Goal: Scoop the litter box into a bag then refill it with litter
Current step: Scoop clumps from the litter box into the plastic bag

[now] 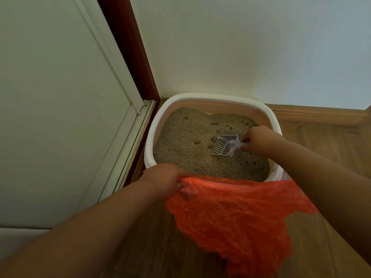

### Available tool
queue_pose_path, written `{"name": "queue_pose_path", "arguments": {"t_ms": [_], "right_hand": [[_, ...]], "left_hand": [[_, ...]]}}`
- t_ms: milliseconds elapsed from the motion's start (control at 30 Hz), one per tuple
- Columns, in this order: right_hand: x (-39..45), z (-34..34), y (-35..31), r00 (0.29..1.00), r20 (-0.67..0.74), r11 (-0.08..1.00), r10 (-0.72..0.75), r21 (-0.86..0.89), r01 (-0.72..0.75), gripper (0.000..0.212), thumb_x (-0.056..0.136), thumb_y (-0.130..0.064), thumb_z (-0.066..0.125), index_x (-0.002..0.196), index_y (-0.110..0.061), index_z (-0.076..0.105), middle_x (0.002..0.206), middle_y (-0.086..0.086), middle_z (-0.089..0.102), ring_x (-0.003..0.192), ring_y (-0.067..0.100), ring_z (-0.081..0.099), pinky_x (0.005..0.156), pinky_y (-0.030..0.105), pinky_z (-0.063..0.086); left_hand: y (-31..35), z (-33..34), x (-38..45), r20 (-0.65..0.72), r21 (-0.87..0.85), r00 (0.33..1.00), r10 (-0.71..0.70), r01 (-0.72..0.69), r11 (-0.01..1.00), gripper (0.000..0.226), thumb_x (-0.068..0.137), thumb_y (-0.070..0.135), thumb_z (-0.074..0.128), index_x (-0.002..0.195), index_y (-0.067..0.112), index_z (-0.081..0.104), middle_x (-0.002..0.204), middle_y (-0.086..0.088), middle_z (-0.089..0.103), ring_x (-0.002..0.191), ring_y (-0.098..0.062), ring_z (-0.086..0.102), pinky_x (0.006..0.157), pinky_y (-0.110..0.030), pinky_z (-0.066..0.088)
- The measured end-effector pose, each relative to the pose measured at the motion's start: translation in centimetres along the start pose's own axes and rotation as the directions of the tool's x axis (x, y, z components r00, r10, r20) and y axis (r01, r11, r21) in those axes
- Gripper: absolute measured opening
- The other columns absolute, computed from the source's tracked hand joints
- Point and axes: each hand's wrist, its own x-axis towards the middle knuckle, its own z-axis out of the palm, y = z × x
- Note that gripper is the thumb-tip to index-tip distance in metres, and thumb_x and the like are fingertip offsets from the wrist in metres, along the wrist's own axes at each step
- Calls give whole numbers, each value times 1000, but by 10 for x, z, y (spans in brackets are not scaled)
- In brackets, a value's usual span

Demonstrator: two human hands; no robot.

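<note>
Litter (186, 145) filled the litter box (158, 117) in the floor corner (several clumps showing). Right hand (259, 140) gripped the scoop (223, 146) over it; left hand (162, 179) clutched the orange bag (230, 213) at the near rim.

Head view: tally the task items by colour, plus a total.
White: 2, the litter box and the scoop
Orange: 1, the bag
Tan: 1, the litter
Total: 4
</note>
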Motion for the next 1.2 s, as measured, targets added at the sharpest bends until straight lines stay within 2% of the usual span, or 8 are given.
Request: {"name": "queue_pose_path", "arguments": {"t_ms": [200,400,633,867,1033,1200], "right_hand": [[1,1,-4,1000,1,1000,12,24,-12,20,91,-32,68,88,-15,77,68,3,69,54,13,58,47,23,41],[-3,-1,-11,1000,6,999,7,41,-7,31,87,-41,69,74,-13,71,62,3,62,52,14,51,47,25,38],[0,1,-17,1000,9,1000,-3,27,3,30,87,-40,69,80,-10,71,65,2,62,55,15,54,50,27,43],[5,7,-24,1000,19,999,-7,45,6,30,90,-40,67,78,-12,71,65,2,63,54,15,53,48,24,39],[8,12,-33,1000,15,997,-22,81,21,33,91,-41,64,78,-11,70,69,7,66,57,18,55,53,31,46],[11,15,-44,999,31,997,-24,75,22,42,94,-46,60,80,-9,72,64,5,62,53,16,51,47,27,38]], "left_hand": [[-2,0,1,8,-28,1000,27,-26,999,43,98,42,61,140,48,56,127,4,68,119,-20,61,101,-42,49],[-2,-2,2,26,-58,998,50,-49,997,41,98,37,62,138,45,60,128,5,70,119,-18,62,101,-40,49],[0,-5,0,31,-76,999,36,-34,997,40,99,36,64,138,43,62,129,7,69,120,-16,62,102,-38,49],[-1,-3,1,26,-90,999,27,-24,996,40,98,37,65,137,42,62,131,9,69,121,-15,62,103,-38,49],[-2,-2,1,21,-93,999,35,-33,995,38,98,37,64,136,42,63,128,8,70,118,-16,62,101,-40,50],[-3,-1,3,32,-94,999,32,-29,995,38,98,37,64,136,42,63,127,6,71,118,-18,63,101,-43,50]]}}
